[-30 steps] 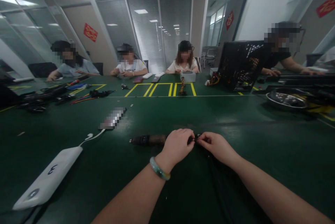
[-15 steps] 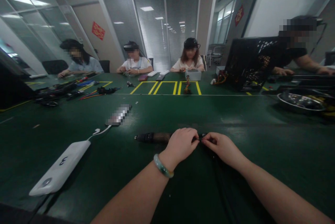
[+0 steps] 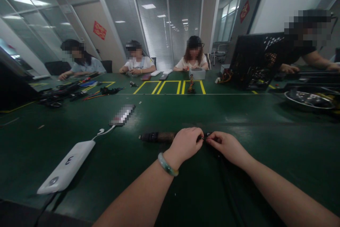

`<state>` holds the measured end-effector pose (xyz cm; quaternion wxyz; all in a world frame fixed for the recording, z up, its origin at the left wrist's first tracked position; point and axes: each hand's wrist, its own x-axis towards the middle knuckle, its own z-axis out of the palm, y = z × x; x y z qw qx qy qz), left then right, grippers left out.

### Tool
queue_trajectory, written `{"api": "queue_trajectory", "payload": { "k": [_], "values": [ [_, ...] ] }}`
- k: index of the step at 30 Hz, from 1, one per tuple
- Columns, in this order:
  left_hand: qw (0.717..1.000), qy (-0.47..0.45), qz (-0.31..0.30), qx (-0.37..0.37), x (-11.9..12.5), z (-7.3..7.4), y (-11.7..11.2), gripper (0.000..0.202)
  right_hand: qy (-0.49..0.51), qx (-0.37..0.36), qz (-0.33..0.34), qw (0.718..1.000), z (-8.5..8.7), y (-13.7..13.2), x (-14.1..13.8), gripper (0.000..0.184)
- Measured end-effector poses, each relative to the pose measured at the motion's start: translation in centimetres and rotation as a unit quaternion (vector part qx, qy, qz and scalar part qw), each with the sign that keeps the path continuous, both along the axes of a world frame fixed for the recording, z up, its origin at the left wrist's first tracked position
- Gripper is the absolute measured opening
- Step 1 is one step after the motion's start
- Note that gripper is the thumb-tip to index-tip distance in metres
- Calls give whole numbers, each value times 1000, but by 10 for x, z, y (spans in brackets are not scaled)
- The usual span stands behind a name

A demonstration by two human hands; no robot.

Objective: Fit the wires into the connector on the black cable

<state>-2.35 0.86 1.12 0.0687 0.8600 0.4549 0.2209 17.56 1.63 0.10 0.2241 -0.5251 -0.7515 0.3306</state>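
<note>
Dark cylindrical tool (image 3: 159, 137) juts toward nine o'clock from behind the left hand (image 3: 186, 142), fingers (image 3: 198, 145) pinched. Right hand (image 3: 228, 145) pinches too; what either grips is unclear.

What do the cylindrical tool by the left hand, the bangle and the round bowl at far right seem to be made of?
Cylindrical tool: probably plastic, dark with a duller brownish section; the small tip may be metal, given its pale glint.
Bangle: polished stone or glass perhaps, judging by its glossy, mottled green.
Bowl: likely metal, with a bright, reflective rim.
</note>
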Motion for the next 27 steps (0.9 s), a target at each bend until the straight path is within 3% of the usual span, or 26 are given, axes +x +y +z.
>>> {"api": "queue_trajectory", "payload": {
  "k": [16, 27],
  "values": [
    [1000, 12, -12, 8, 0, -1, 1, 6, 1, 17, -1, 1000, -1, 1, 0, 18],
    [1000, 30, -4, -8, 1, 6, -3, 6, -2, 8, -5, 1000, 3, -2, -1, 17]
  ]
}}
